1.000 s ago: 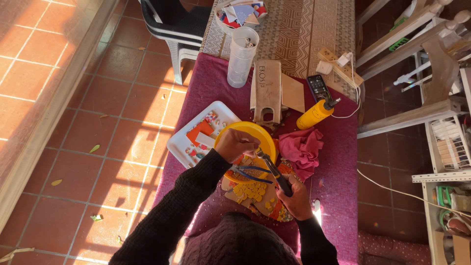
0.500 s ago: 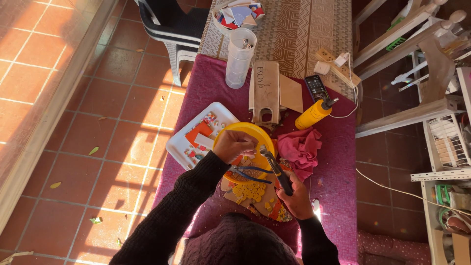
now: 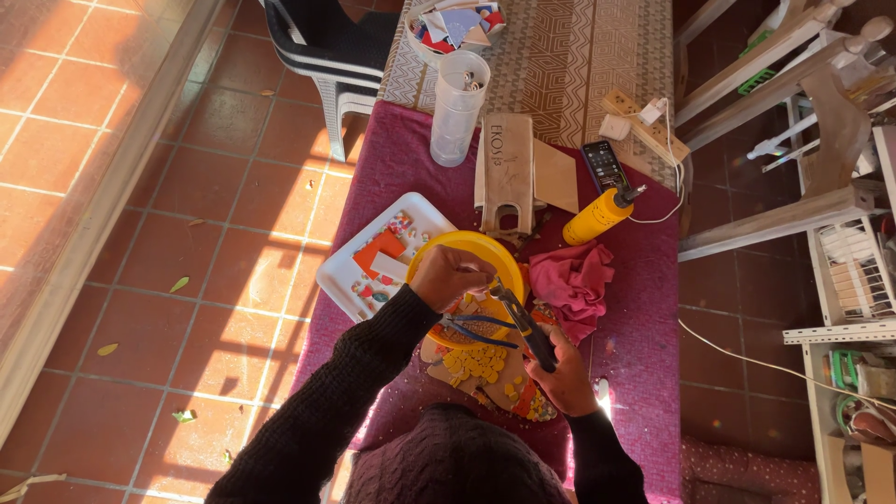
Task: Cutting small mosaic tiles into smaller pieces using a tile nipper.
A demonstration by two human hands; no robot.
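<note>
One round yellow plastic bowl (image 3: 467, 257) stands on the magenta tablecloth (image 3: 635, 317), and I place the other things from it. The left hand (image 3: 450, 275) is over the bowl with its fingers closed in a pinch; what small thing they hold I cannot tell. The right hand (image 3: 563, 371), just below and right of the bowl, has its fingers wrapped around one pair of dark-handled nippers (image 3: 509, 317), whose tip points to the left hand. Under the bowl's near edge lies one board with small yellow tile pieces (image 3: 481, 366). Left of the bowl is one white square tray (image 3: 338, 280) with red and orange pieces. To the right lies one pink cloth (image 3: 574, 285), and beyond it one yellow bottle (image 3: 597, 217). Above the bowl stand one wooden block (image 3: 509, 168) and one clear plastic cup (image 3: 457, 107).
</note>
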